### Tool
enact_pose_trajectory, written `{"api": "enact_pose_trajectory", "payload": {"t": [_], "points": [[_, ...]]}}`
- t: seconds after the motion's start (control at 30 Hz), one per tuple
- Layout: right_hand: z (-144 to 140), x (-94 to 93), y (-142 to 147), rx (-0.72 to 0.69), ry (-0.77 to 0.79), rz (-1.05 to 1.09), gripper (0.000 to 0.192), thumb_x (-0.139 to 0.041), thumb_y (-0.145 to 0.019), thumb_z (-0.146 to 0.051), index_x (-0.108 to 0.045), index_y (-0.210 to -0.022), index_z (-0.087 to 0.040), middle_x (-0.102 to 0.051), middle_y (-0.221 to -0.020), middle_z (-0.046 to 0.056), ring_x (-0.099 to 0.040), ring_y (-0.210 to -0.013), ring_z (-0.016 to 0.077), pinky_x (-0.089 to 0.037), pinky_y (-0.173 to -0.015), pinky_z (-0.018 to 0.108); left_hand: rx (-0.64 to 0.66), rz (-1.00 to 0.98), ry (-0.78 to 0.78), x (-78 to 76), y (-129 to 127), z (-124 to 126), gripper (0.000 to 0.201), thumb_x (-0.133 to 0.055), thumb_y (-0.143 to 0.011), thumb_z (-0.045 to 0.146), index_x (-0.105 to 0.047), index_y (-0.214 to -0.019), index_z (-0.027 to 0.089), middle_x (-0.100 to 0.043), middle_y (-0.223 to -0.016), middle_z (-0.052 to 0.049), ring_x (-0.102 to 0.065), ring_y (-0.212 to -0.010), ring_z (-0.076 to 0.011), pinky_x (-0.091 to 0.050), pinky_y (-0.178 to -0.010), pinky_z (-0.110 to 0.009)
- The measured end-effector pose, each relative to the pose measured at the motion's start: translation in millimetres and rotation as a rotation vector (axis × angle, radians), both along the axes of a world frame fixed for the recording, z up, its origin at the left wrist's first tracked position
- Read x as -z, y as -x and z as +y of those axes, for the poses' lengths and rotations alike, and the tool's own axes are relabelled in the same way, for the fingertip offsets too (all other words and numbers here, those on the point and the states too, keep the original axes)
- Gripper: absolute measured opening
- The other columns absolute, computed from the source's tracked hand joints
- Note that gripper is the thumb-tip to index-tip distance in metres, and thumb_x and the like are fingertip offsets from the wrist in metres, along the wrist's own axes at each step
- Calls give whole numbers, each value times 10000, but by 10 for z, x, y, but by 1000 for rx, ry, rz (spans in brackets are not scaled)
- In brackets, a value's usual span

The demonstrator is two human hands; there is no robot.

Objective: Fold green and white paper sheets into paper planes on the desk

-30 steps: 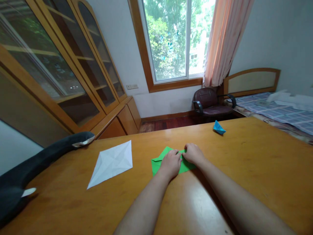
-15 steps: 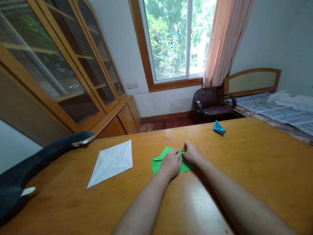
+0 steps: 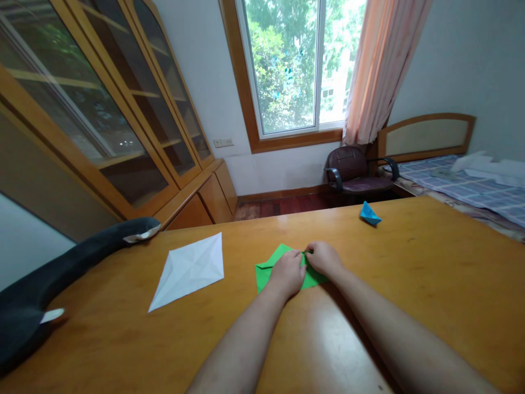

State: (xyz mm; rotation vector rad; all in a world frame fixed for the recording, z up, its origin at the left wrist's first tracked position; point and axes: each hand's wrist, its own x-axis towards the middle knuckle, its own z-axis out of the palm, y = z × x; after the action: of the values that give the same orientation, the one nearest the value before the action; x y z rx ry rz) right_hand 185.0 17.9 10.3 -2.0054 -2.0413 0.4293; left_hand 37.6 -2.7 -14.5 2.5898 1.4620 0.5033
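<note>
There are two hands [image 3: 288, 272] [image 3: 325, 259], one boat [image 3: 369, 214], seemingly two sheets [image 3: 191, 269] [image 3: 264, 279].

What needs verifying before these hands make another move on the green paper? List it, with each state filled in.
1. Left hand on the green paper: ok, it lies over the middle.
2. Right hand touching the paper: ok, fingers at its upper right part.
3. Crease beneath the fingers: cannot tell, hidden.
4. White paper clear of both hands: ok, apart on the left.
5. Blue folded paper out of the way: ok, near the table's far edge.
</note>
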Motion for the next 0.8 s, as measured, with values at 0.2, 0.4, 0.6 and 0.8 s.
{"api": "enact_pose_trajectory", "payload": {"t": [0.2, 0.4, 0.6, 0.8], "points": [[-104, -2, -30, -161, -116, -157, 305, -475, -858, -248, -772, -923, -225, -740, -964, 90, -658, -905, 209, -436, -741, 264, -2, 11, -18, 25, 2, 10, 332, -503, -896, 271, -638, -1169, 137, -640, -1231, -121, -575, -1150, -241, -443, -1041, -371], [-217, -67, -19, -255, -131, -264, 296, -470, -881, -228, -761, -935, -210, -711, -921, 108, -643, -869, 217, -422, -763, 284, 2, 3, -19, 32, -3, 18, 336, -497, -896, 257, -636, -1177, 135, -640, -1227, -129, -578, -1145, -240, -447, -1037, -367], [-304, -161, 32, -259, -91, -290, 304, -451, -905, -205, -752, -938, -199, -697, -949, 124, -629, -884, 234, -420, -740, 289, 8, 3, -30, 31, -3, 13, 324, -469, -912, 262, -647, -1156, 147, -644, -1226, -116, -579, -1141, -230, -447, -1034, -361], [-382, -220, 69, -283, -31, -305, 306, -436, -909, -191, -713, -1037, -194, -683, -1026, 133, -601, -942, 261, -430, -740, 314, 5, -8, -34, 33, -2, 3, 323, -432, -940, 279, -645, -1154, 167, -641, -1231, -100, -575, -1144, -216, -436, -1045, -355]]}}
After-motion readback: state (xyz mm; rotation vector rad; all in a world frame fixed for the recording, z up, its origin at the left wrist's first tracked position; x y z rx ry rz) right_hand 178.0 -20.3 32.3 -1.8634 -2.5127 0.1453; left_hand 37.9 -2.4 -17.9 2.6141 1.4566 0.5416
